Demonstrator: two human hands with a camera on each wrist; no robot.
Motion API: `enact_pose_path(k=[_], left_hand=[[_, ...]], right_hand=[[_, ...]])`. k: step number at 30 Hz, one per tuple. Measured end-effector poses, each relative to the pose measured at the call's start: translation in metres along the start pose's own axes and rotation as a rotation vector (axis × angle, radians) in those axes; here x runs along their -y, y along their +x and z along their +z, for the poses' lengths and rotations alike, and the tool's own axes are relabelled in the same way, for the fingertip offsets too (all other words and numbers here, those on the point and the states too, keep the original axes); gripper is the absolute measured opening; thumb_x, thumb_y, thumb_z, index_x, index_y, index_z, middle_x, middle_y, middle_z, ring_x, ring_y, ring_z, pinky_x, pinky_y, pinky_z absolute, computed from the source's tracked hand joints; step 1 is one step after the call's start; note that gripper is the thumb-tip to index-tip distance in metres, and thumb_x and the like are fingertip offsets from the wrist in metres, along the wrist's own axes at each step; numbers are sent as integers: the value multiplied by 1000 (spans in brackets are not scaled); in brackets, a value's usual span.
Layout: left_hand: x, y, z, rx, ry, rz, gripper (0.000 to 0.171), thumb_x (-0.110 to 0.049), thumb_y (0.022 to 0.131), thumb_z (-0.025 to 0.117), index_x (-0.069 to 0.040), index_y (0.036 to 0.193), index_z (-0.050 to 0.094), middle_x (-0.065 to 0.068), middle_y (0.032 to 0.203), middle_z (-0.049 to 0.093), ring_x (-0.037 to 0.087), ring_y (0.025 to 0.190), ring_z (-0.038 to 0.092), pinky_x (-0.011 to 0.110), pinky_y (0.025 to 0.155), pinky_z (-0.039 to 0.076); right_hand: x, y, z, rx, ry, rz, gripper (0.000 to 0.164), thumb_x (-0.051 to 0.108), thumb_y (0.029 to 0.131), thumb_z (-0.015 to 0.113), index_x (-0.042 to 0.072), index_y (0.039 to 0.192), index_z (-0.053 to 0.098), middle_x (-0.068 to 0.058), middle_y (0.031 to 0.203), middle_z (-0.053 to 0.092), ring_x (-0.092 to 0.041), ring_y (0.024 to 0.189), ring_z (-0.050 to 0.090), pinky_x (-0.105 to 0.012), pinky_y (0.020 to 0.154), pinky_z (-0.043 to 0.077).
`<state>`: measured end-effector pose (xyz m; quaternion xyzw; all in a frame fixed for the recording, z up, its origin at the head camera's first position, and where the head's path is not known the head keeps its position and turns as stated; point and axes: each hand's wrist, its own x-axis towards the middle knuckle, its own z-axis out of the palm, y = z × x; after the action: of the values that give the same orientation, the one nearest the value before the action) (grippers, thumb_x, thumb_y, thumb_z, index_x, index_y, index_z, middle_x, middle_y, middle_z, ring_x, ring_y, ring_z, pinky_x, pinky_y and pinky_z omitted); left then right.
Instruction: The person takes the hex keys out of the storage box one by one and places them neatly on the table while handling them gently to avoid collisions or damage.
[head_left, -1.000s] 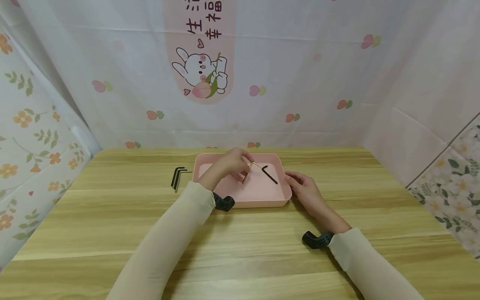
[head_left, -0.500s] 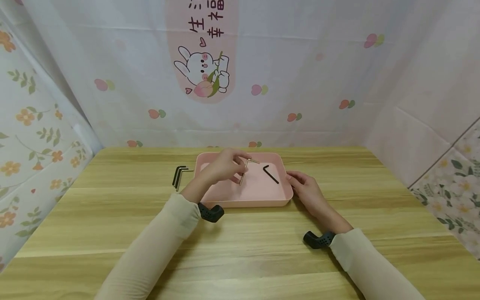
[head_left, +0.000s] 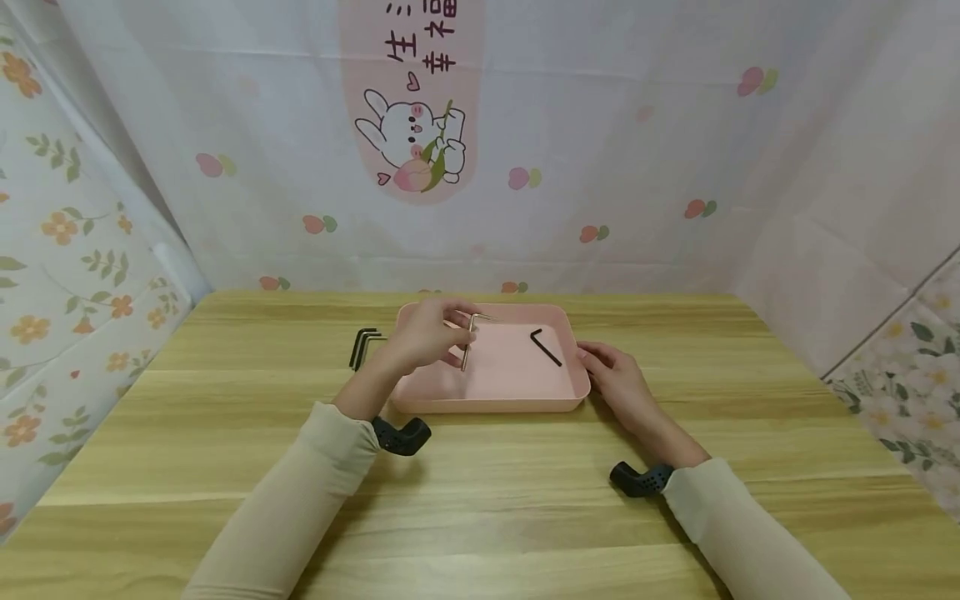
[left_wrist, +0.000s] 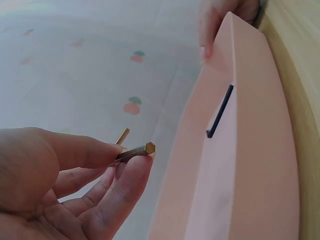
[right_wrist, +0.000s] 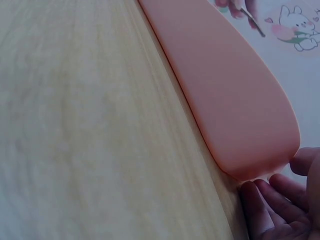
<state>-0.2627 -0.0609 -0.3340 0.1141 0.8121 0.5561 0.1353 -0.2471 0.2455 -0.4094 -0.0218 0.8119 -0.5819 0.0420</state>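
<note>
My left hand [head_left: 429, 336] pinches a brass-coloured hex key [left_wrist: 136, 153] between thumb and fingers, above the left half of a pink tray [head_left: 491, 406]. The key's long arm points down and its short arm points right; in the left wrist view its six-sided end faces the camera. A black hex key [head_left: 547, 348] lies in the right part of the tray. At the tray's right side, my right hand [head_left: 618, 387] holds the wall, thumb at the rim and fingers against the outside.
Several hex keys [head_left: 362, 348] lie side by side on the wooden table [head_left: 495, 492], just left of the tray. Behind the table hangs a patterned white cloth [head_left: 600, 150]. Each wrist wears a black camera mount [head_left: 402, 437].
My left hand has moved left with the brass hex key, away from the black one in the tray. The right hand stays at the tray's side. The head view has shifted slightly.
</note>
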Motion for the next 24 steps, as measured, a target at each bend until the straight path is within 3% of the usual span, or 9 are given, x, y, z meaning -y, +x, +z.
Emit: enact_pose_path(k=[2, 8, 11, 17, 24], left_hand=[[-1, -1, -4, -7, 3, 6, 41, -4, 97, 64, -9, 137, 59, 15, 119, 61, 28, 91, 71, 48, 77, 63], [-1, -11, -25, -18, -14, 28, 45, -5, 97, 63, -7, 141, 55, 18, 120, 57, 22, 87, 69, 46, 77, 64], [-4, -15, -36, -59, -1, 34, 43, -4, 97, 63, -9, 139, 57, 18, 118, 57, 20, 87, 68, 49, 78, 63], [-7, -21, -58, -132, 14, 47, 42, -5, 99, 62, -9, 141, 56, 15, 113, 55, 19, 84, 66, 37, 69, 64], [1, -28, -81, -179, 68, 21, 43, -7, 99, 62, -4, 142, 56, 17, 109, 56, 18, 83, 62, 36, 68, 64]], right_hand=[[0, 0, 0, 1, 2, -1, 54, 33, 108, 49, 0, 150, 45, -22, 151, 49, -30, 137, 51, -10, 92, 50], [-2, 2, 5, 17, 19, 0, 53, 32, 107, 50, 0, 149, 45, -22, 151, 50, -29, 137, 51, -11, 93, 50], [-3, 3, 5, 4, 11, -2, 52, 32, 107, 50, -1, 148, 47, -22, 149, 51, -29, 136, 52, -11, 92, 50], [-1, 2, 1, -1, 10, -8, 52, 32, 108, 49, 0, 148, 47, -22, 149, 51, -29, 135, 52, -9, 91, 50], [1, -1, 0, 8, 10, -19, 54, 32, 108, 49, -1, 150, 45, -23, 151, 50, -31, 137, 51, -11, 93, 50]])
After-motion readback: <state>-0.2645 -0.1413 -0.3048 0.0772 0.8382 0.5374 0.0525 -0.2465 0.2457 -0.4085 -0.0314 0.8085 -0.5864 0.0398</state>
